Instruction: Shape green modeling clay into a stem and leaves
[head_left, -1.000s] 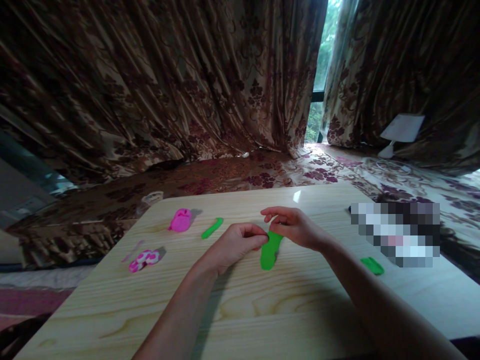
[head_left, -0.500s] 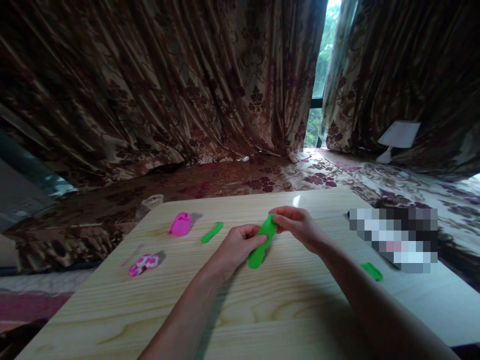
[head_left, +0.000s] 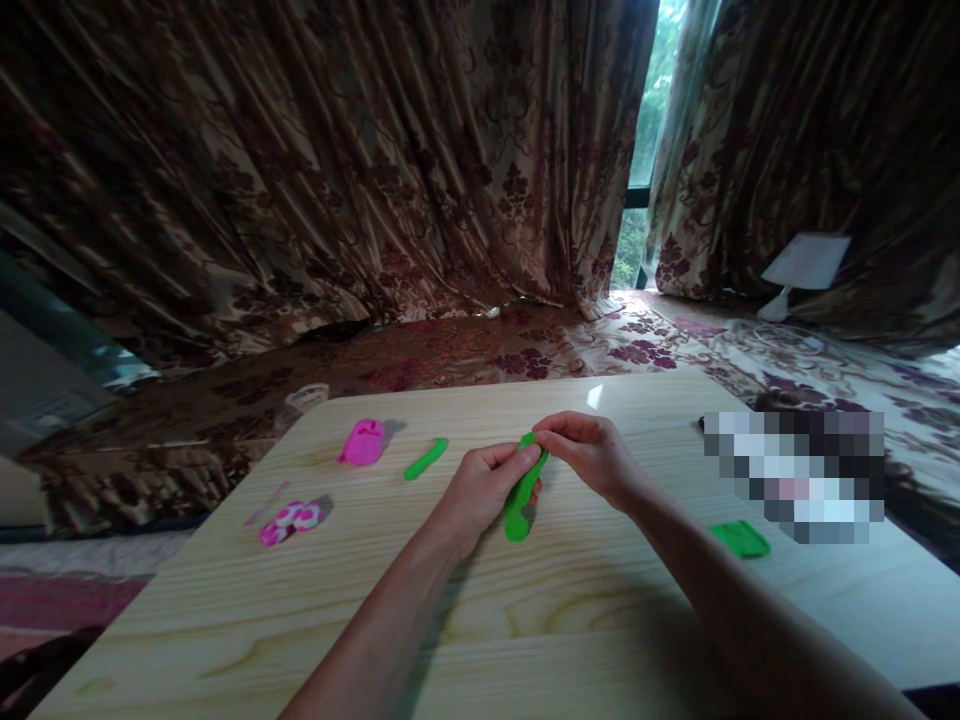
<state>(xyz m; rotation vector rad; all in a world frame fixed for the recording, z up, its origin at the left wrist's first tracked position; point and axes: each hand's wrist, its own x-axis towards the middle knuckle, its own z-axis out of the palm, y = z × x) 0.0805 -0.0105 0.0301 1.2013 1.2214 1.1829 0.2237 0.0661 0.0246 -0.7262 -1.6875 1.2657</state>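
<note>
A flat strip of green modelling clay [head_left: 519, 512] is held over the middle of the table. My left hand [head_left: 491, 485] is closed around it, thumb on top and fingers partly hidden behind. With thumb and fingertips, my right hand [head_left: 589, 450] pinches the strip's far end. To the left of my hands lies a thinner, slightly curved green clay piece [head_left: 425, 459]. Beyond my right forearm rests a flat green clay block [head_left: 742, 539].
On the table's [head_left: 300, 620] left are a pink clay lump [head_left: 365, 442], a pink-and-white patterned clay piece [head_left: 292, 520] and a thin pale stick [head_left: 268, 502]. A blurred-out object [head_left: 795, 480] lies at the right. A white lamp [head_left: 806, 262] stands beyond.
The green strip has turned in my hands and now looks narrower. My left thumb has moved up toward its far end, close to my right fingertips.
</note>
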